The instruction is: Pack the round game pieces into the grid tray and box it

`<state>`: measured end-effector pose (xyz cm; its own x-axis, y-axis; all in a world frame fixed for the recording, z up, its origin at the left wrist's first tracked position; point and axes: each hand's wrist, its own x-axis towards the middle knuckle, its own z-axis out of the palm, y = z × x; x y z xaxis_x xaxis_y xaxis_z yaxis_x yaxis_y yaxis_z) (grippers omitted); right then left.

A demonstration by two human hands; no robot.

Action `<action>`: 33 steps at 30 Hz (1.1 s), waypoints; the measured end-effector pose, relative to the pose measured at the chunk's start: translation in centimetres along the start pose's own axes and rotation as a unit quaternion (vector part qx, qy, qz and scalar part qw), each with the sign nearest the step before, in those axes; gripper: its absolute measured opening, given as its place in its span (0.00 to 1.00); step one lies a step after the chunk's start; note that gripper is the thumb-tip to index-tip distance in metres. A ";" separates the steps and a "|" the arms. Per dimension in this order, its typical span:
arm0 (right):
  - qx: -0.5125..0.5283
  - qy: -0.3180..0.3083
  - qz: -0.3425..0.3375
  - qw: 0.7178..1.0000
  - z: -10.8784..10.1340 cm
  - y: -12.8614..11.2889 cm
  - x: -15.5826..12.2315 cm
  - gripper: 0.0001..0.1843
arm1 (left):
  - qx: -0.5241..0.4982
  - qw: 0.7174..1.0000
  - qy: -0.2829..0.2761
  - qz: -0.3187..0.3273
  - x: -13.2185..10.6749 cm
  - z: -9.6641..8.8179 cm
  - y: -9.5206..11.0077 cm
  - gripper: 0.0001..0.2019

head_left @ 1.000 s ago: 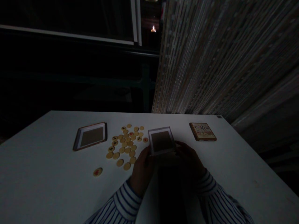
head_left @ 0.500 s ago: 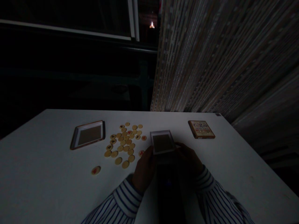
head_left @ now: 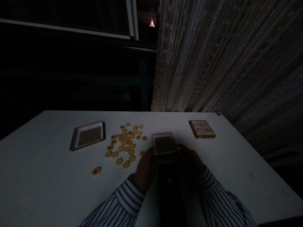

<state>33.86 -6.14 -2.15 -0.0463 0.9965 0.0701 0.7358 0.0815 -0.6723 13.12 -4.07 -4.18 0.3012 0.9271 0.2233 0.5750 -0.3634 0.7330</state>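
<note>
A small open box (head_left: 164, 144) with pale walls and a dark floor is held between my two hands near the middle of the table. My left hand (head_left: 146, 167) is closed on its near left corner. My right hand (head_left: 191, 160), dim in shadow, grips the near right corner. Just left of the box, several round wooden xiangqi pieces (head_left: 127, 148) lie scattered, some showing red or black characters and others blank side up. One red-marked piece (head_left: 96, 171) sits apart, nearer the front left.
An open box lid or tray (head_left: 75, 138) with a pale inside rests at the left of the white table (head_left: 54, 186). A flat box with a printed cover (head_left: 202, 129) lies at the right. A string curtain (head_left: 184, 63) hangs beyond the far edge. A dark object (head_left: 170, 195) is at the front middle.
The view has shifted slightly, so things on the table appear a little further left and up. Both hands keep hold of the small box, nearly unmoved.
</note>
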 end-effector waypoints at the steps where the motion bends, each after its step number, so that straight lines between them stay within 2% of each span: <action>1: -0.011 0.004 -0.009 1.000 0.0 0.0 -0.1 0.20 | 0.002 1.000 -0.002 0.001 0.0 0.0 0.0 0.18; 7: -0.041 0.048 -0.002 0.998 0.5 0.6 -1.0 0.20 | 0.006 1.000 0.002 0.020 -0.2 -0.2 0.1 0.17; 10: -0.068 0.091 -0.038 0.993 0.7 0.8 -2.2 0.20 | 0.025 0.999 0.014 0.035 -0.4 -0.5 0.3 0.17; 13: -0.078 0.083 -0.067 0.991 0.9 0.3 -3.9 0.20 | 0.047 0.997 0.028 0.049 -0.9 -0.9 0.5 0.16; 16: -0.097 0.053 -0.095 0.989 1.2 -0.8 -5.4 0.20 | 0.055 0.998 0.038 0.018 -1.7 -1.2 0.6 0.16; 19: -0.118 0.019 -0.113 0.986 1.6 -1.7 -6.4 0.20 | 0.041 0.999 0.017 -0.031 -2.7 -1.3 0.9 0.17; 23: -0.091 0.019 -0.100 0.991 2.1 -2.0 -7.8 0.17 | -0.013 0.998 -0.027 -0.058 -4.2 -1.2 1.5 0.17; 30: -0.146 0.079 -0.116 0.979 3.1 -1.8 -9.3 0.19 | -0.089 0.995 -0.044 -0.013 -5.8 0.0 1.5 0.19; 33: -0.133 0.108 -0.095 0.981 3.4 -1.5 -9.1 0.17 | -0.093 0.995 -0.035 -0.002 -6.1 0.5 1.3 0.19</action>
<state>30.85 -15.28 -4.25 -0.0755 0.9339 0.3495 0.8796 0.2275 -0.4178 12.33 -10.27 -4.92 0.3544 0.9178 0.1793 0.4269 -0.3294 0.8422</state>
